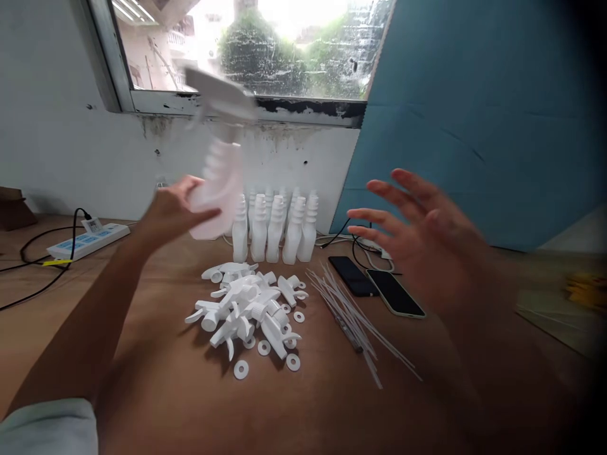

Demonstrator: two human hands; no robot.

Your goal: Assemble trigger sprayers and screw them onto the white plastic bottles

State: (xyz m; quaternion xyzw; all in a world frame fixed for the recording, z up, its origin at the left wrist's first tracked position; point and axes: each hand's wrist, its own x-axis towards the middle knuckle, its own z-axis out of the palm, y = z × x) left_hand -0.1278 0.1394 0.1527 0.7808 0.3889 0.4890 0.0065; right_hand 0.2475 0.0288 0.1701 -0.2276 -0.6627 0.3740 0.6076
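My left hand (173, 212) is raised over the brown table (142, 392) and grips a white spray bottle (219, 183) with a trigger head on top, blurred by motion. My right hand (420, 237) hovers to the right with fingers spread and nothing in it. Below and between the hands lies a pile of white trigger spray heads (246, 306) with several white washers (241, 369) around it. Behind the pile stand several white bottles (275, 227) without heads, against the wall. A bundle of clear dip tubes (355, 316) lies to the right of the pile.
Two dark phones (396, 294) lie right of the tubes, with cables behind them. A white power strip (88, 240) with black cords sits at the left. A blue board (474, 114) leans at the right under a window. Flat sheets lie at the far right.
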